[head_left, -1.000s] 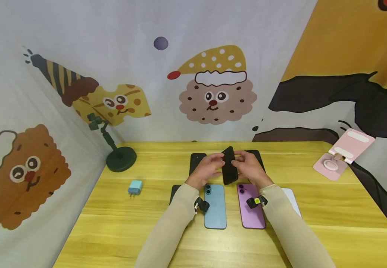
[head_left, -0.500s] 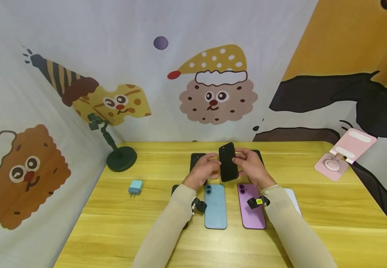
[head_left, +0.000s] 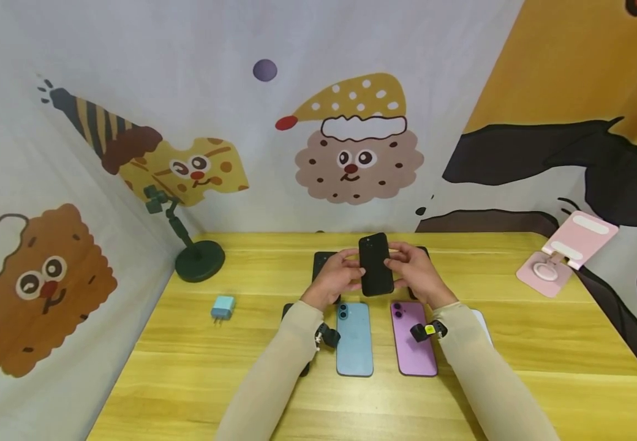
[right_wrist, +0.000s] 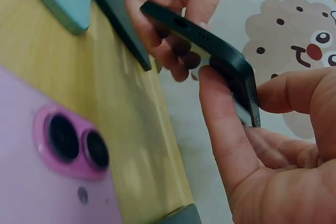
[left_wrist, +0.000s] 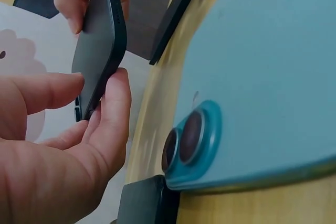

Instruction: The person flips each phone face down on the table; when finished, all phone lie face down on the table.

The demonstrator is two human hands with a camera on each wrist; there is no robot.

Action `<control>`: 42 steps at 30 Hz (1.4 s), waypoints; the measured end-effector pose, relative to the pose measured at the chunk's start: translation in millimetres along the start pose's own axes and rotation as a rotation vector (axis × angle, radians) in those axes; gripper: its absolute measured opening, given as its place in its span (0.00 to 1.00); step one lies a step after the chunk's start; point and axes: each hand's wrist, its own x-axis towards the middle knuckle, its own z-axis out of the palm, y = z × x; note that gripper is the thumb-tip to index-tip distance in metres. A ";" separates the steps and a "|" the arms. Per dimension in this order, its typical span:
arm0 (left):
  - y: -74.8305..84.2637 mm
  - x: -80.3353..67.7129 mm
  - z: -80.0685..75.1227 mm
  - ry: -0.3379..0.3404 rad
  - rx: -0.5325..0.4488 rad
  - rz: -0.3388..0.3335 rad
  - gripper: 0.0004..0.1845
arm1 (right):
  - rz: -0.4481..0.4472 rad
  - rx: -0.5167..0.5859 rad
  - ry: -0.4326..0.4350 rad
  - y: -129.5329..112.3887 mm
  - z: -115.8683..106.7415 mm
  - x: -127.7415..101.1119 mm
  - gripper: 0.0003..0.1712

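Note:
A black smartphone (head_left: 376,266) is held above the table, its camera side turned up towards the head view. My left hand (head_left: 335,280) pinches its left edge, thumb on the back and fingers beneath, as the left wrist view shows. On the opposite edge, my right hand (head_left: 416,275) grips it the same way; its thumb and fingers (right_wrist: 220,124) appear in the right wrist view. Below the hands lie a light blue smartphone (head_left: 354,346) and a purple smartphone (head_left: 408,358), both camera side up. Dark phones (head_left: 323,263) lie partly hidden behind the hands.
Another black phone (head_left: 304,369) peeks out by the left sleeve, and a white flat item (head_left: 481,323) by the right one. A blue charger plug (head_left: 223,307) and dark green stand (head_left: 199,263) are on the left. A pink folding stand (head_left: 544,273) is at the right.
The held phone has turned from a narrow, tilted view to show its full back, and has risen slightly. My left fingertips have closed in on its left edge.

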 end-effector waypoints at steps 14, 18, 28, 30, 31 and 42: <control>2.0 0.5 0.7 0.008 0.076 -0.003 0.33 | 0.012 -0.084 -0.022 14.6 -4.1 4.4 0.35; 0.8 0.6 2.5 0.011 0.087 0.001 0.32 | 0.035 -0.133 -0.007 18.0 -3.9 6.7 0.36; -1.6 -1.2 3.6 0.015 0.158 0.012 0.31 | 0.104 -0.200 0.020 24.9 -1.9 8.6 0.35; -1.7 -1.5 4.1 0.012 0.172 0.015 0.31 | 0.104 -0.218 0.023 26.5 -1.6 8.3 0.35; -1.8 -1.7 4.4 0.010 0.181 0.017 0.31 | 0.098 -0.227 0.023 27.5 -1.4 8.1 0.34; -6.3 -1.0 5.7 -0.009 0.255 0.006 0.35 | 0.068 -0.281 0.044 28.1 -2.6 5.5 0.33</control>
